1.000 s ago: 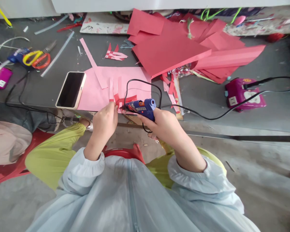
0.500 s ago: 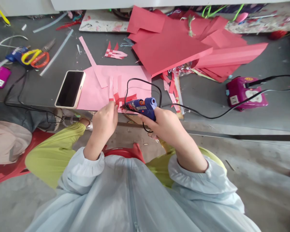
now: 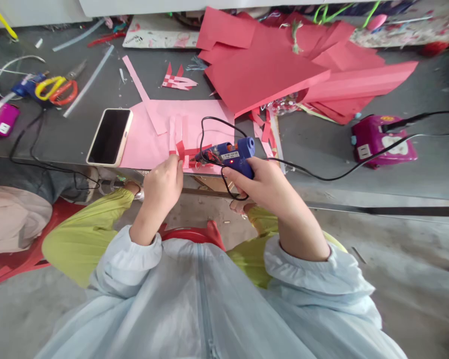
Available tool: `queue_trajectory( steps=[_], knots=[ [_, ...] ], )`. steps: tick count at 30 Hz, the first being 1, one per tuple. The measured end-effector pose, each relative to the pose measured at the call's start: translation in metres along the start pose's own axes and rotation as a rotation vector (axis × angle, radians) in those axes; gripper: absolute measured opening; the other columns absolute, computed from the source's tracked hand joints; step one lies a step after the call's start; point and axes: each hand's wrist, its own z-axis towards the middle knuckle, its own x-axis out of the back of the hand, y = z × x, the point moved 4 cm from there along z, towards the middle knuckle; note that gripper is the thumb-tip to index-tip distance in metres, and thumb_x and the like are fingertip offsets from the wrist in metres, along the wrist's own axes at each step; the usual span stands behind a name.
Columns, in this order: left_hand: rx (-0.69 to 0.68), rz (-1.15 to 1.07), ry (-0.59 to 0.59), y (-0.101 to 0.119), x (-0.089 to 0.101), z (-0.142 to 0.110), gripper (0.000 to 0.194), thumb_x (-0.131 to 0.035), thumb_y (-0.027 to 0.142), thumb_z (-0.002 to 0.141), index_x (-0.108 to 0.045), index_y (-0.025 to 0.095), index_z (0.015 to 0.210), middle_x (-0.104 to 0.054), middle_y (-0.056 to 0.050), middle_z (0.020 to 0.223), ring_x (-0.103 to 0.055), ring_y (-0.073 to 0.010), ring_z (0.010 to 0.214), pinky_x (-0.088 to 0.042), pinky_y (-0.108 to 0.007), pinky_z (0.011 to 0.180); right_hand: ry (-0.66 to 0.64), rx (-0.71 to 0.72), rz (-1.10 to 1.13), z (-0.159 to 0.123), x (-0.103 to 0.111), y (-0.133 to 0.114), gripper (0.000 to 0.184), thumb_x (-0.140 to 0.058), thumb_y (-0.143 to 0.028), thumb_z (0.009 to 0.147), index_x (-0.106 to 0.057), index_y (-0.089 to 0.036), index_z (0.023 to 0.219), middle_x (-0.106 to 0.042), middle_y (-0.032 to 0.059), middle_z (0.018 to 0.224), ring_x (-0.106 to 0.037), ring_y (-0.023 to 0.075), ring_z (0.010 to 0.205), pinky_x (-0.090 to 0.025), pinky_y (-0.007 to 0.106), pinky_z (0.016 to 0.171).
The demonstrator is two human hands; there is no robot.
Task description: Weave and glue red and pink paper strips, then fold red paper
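My right hand [image 3: 260,179] grips a blue hot glue gun [image 3: 235,157] by its handle, its nozzle pointing left, with a small red light lit on its side. My left hand [image 3: 163,182] is closed, its thumb and forefinger pinching the end of a red and pink paper strip [image 3: 180,149]. More paper strips [image 3: 185,130], pink and red, lie crossed beyond my fingers on a pink paper sheet [image 3: 213,112] at the table edge. The nozzle tip is close to a red strip, right of my left fingers; whether they touch I cannot tell.
A phone [image 3: 110,137] lies left of the sheet. Scissors [image 3: 56,90] and a second glue gun [image 3: 29,85] are farther left. Red paper [image 3: 265,75] is piled behind. The gun's black cord [image 3: 318,177] runs to a purple power block [image 3: 383,142]. A woven paper piece [image 3: 177,81] lies behind.
My right hand has drawn the glue gun to the right and slightly up, away from my left fingers. The left hand stays nearly where it was, still pinching the strip.
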Motion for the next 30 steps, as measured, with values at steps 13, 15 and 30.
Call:
queue_trajectory(
  steps=[13, 15, 30],
  knots=[
    [-0.060, -0.046, 0.086, -0.001, -0.001, -0.002, 0.019, -0.047, 0.026, 0.095, -0.063, 0.019, 0.102, -0.077, -0.006, 0.091, -0.072, -0.0191, 0.074, -0.042, -0.027, 0.060, 0.024, -0.041, 0.088, -0.001, 0.020, 0.010, 0.035, -0.065, -0.049, 0.084, -0.049, -0.023, 0.067, -0.053, -0.0032, 0.049, -0.046, 0.0109, 0.043, -0.036, 0.026, 0.045],
    [-0.080, -0.037, 0.080, -0.001, -0.001, -0.002, 0.018, -0.047, 0.023, 0.094, -0.064, 0.019, 0.100, -0.077, -0.006, 0.090, -0.073, -0.0196, 0.076, -0.046, -0.027, 0.062, 0.042, -0.061, 0.095, -0.003, 0.024, 0.009, 0.033, -0.066, -0.044, 0.084, -0.049, -0.023, 0.065, -0.052, -0.0038, 0.048, -0.046, 0.0108, 0.042, -0.036, 0.026, 0.045],
    [-0.295, -0.185, 0.069, -0.010, -0.001, -0.007, 0.034, -0.045, 0.012, 0.090, -0.070, 0.017, 0.112, -0.071, -0.009, 0.128, -0.065, -0.0219, 0.124, -0.055, -0.037, 0.104, 0.134, -0.074, 0.114, -0.008, 0.038, 0.015, 0.035, -0.068, -0.041, 0.083, -0.048, -0.023, 0.060, -0.052, -0.0040, 0.045, -0.046, 0.0113, 0.041, -0.036, 0.027, 0.045]
  ],
)
